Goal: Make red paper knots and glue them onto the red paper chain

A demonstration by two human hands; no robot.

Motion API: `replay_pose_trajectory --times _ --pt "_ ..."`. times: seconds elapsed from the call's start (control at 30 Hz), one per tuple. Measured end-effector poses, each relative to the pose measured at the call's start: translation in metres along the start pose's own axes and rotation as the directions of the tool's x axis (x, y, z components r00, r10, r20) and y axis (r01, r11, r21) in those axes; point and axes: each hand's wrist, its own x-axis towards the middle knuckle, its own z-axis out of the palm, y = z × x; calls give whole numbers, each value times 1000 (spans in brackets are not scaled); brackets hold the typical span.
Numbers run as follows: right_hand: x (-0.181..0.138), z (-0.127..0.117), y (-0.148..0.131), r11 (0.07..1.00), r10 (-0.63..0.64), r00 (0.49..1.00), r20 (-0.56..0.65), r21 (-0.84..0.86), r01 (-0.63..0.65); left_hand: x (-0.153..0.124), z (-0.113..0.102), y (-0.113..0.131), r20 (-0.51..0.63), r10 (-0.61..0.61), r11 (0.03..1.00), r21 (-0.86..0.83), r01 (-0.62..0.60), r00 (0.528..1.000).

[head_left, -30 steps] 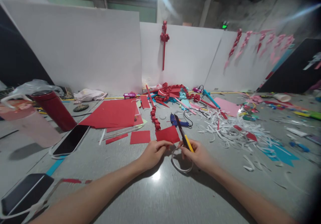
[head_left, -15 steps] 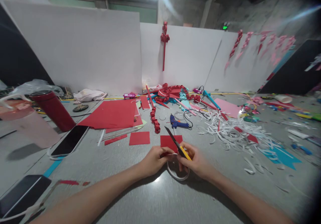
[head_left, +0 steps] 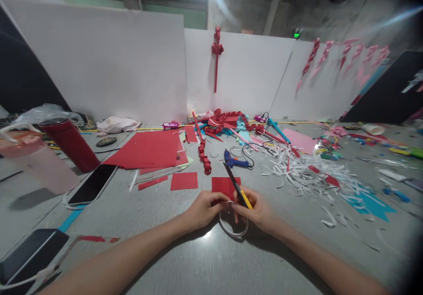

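Observation:
My left hand (head_left: 207,207) pinches one end of a thin white strip (head_left: 233,235) that curls down in a loop towards the table. Against its fingertips, my right hand (head_left: 253,207) holds a yellow and black utility knife (head_left: 245,199), its dark blade pointing up and to the left. The right fingertips also touch the strip near the left ones; how firmly they grip it is hidden. Just beyond both hands lies a red paper piece (head_left: 226,187), partly covered by them. A second red rectangle (head_left: 184,181) lies to its left.
A blue glue gun (head_left: 235,161) and a red paper chain (head_left: 204,158) lie ahead. White paper strips (head_left: 304,171) are heaped at right. Large red sheets (head_left: 148,148), a phone (head_left: 92,184), a red flask (head_left: 71,146) and a pink bottle (head_left: 39,162) occupy the left.
The knife has tilted slightly, its blade tip shifting right and towards the right hand. The white loop has moved a little left. Both hands stay together in nearly the same place.

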Motion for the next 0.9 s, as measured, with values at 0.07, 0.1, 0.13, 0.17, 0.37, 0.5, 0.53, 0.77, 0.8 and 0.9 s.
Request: replay_pose_trajectory --times 0.07,0.1,0.13,0.17,0.37,0.5,0.53,0.77,0.8,0.9 --pt "0 1 1 1000 -8 1000 -23 -12 8 0 0 0 9 -2 1000 5 2 1000" --pt "-1 2 2 1000 -11 999 -44 -11 10 -1 0 0 12 -4 1000 12 4 1000" --pt "-1 2 2 1000 -10 998 -63 -7 9 -1 0 1 14 -5 1000 21 5 1000" --pt "-1 2 2 1000 -5 997 -72 1 5 -1 -1 2 15 -6 999 33 6 1000" --pt "-2 1 1 999 35 999 -38 6 -35 0 -2 6 16 -17 997 70 16 1000" --pt "-2 2 2 1000 21 996 -91 -6 -22 0 -2 4 12 -14 999 45 14 1000" --pt "-2 2 2 1000 20 995 -97 5 -20 0 -2 4 11 -14 999 44 14 1000" --pt "-1 1 5 999 37 997 -71 -5 -38 -1 -2 2 8 -25 999 42 25 1000" --pt "-1 2 5 999 35 996 -87 -4 -35 -1 -2 2 6 -27 999 34 27 1000" --pt "0 -1 1 1000 23 992 -127 -1 -24 0 -2 2 -30 -48 998 29 49 998"
